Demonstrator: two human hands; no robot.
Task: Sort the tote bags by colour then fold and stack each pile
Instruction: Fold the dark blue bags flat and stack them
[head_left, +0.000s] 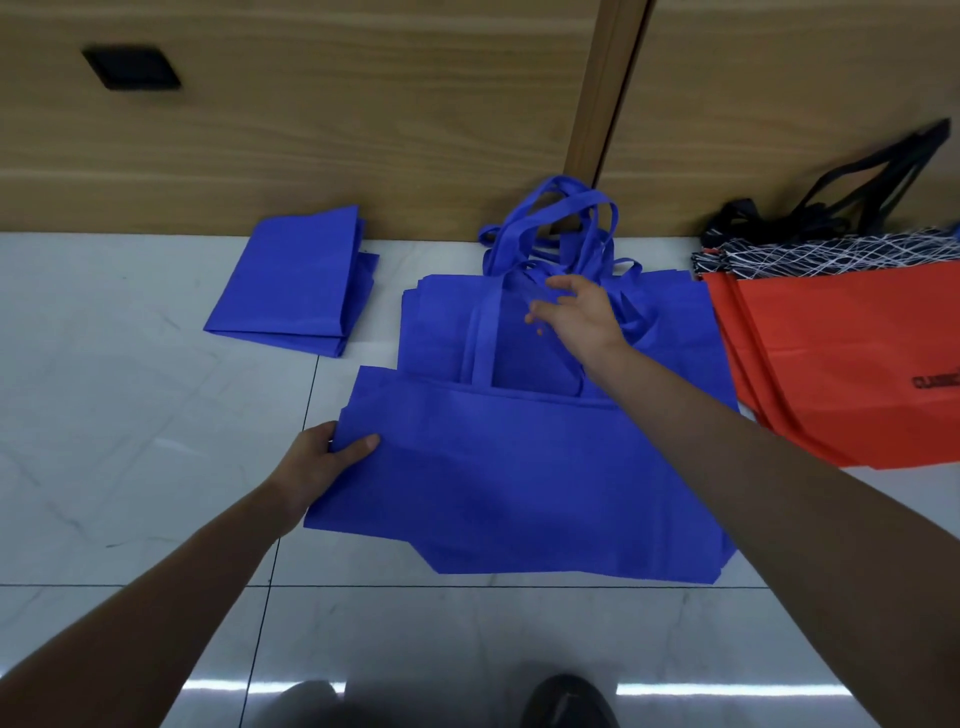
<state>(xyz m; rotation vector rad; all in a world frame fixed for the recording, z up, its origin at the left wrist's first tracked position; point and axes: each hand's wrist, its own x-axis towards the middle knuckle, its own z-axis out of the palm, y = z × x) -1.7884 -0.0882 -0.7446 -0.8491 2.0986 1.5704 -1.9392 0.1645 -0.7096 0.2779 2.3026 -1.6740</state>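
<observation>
In the head view, a blue bag (519, 478) lies flat on the tiled floor (130, 415), overlapping the near edge of a pile of blue bags (436, 322) whose handles (550, 218) bunch up against the wooden wall (311, 130). The left hand (324, 460) grips the blue bag's left edge, with the thumb on top and the fingers curled under the fabric. The right hand (582, 317) is over the pile near the handles, its fingers spread and loosely bent with nothing held. Whether they touch the fabric cannot be told. Folded blue bags (291, 283) sit apart to the left by the wall. To the right lie red bags (841, 364), with patterned bags (831, 254) behind them.
</observation>
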